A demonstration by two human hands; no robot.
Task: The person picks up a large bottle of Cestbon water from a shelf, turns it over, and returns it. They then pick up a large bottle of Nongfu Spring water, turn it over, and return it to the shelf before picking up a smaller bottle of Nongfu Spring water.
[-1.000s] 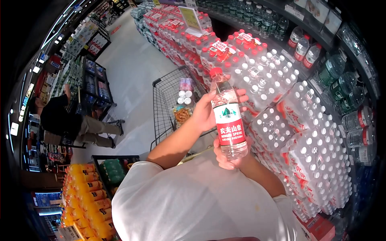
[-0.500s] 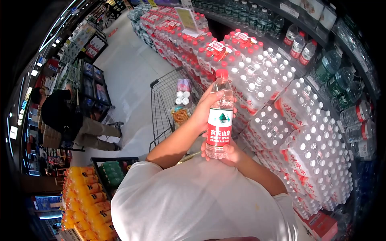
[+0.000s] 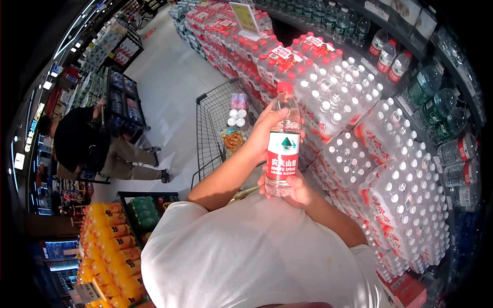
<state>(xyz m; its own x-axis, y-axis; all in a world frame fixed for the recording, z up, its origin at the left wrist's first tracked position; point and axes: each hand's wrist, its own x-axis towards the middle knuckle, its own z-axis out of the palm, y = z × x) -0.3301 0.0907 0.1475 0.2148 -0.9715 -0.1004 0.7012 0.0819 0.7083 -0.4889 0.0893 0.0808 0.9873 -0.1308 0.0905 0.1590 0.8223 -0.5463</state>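
Note:
A clear plastic water bottle (image 3: 283, 158) with a red cap and a red-and-white label stands nearly upright in front of my chest. My left hand (image 3: 263, 128) is wrapped round its upper half, thumb across the front and fingertips showing on the far side. Lower down, my right hand (image 3: 299, 191) grips the bottle near its base, with the thumb on the front. The label, with a green mountain picture, faces me. Just beyond my left forearm is a wire shopping cart (image 3: 209, 109), holding a pack of white-topped containers (image 3: 238, 112) and a bag of brown snacks (image 3: 233, 141).
Shrink-wrapped water packs (image 3: 349, 159) are stacked close on my right, with bottle shelves (image 3: 411, 110) behind. A price sign (image 3: 245, 19) stands on the farther packs. Orange drink bottles (image 3: 110, 246) are piled at lower left. A person in black (image 3: 84, 138) stands across the aisle.
The bottle and both hands have shifted slightly up and to the right in view. Both hands keep their hold. The person across the aisle also appears a little farther right.

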